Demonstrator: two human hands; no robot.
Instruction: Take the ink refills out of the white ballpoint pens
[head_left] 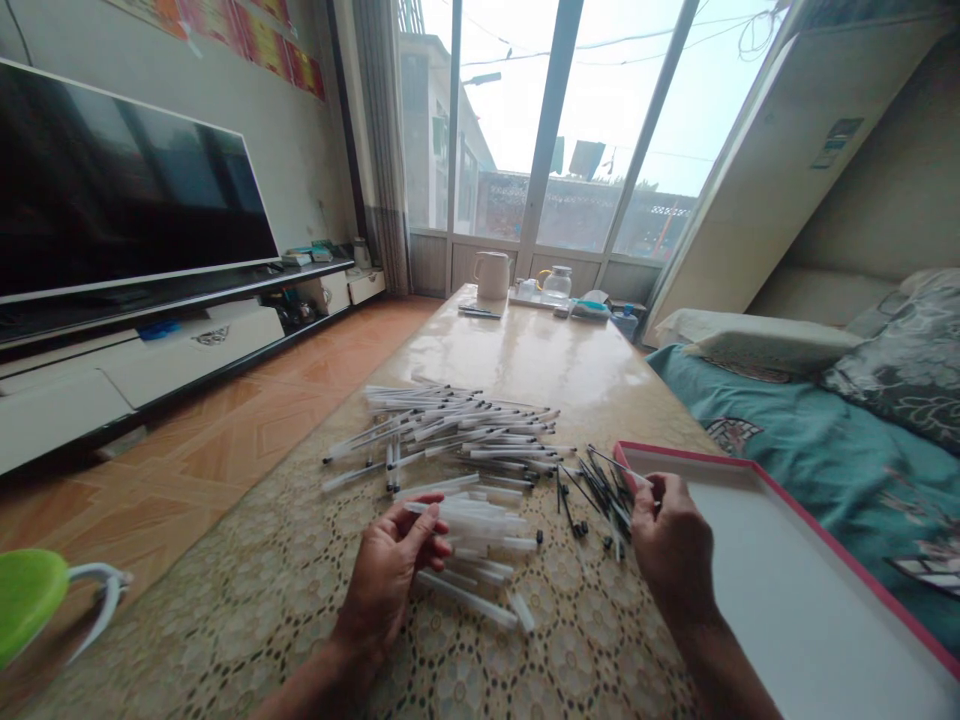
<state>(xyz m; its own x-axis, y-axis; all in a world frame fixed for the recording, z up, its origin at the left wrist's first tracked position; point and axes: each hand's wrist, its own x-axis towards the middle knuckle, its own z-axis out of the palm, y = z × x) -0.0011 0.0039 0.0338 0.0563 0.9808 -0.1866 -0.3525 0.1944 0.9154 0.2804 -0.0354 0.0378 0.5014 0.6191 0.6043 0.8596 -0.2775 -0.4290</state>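
My left hand is closed, thumb against fingers, on a translucent white pen barrel. Under and beside it lies a pile of loose pen barrels. My right hand pinches a thin pen refill, its dark end pointing left and its pale end at my fingertips. Just left of that hand is a bunch of dark refills, with small black caps near it. Farther back, a large heap of white pens with black ends spreads across the patterned tabletop.
A shallow white box with a pink rim sits at the right table edge. At the far end stand a pitcher, a glass jar and a tissue pack. A green stool is at left, a bed at right.
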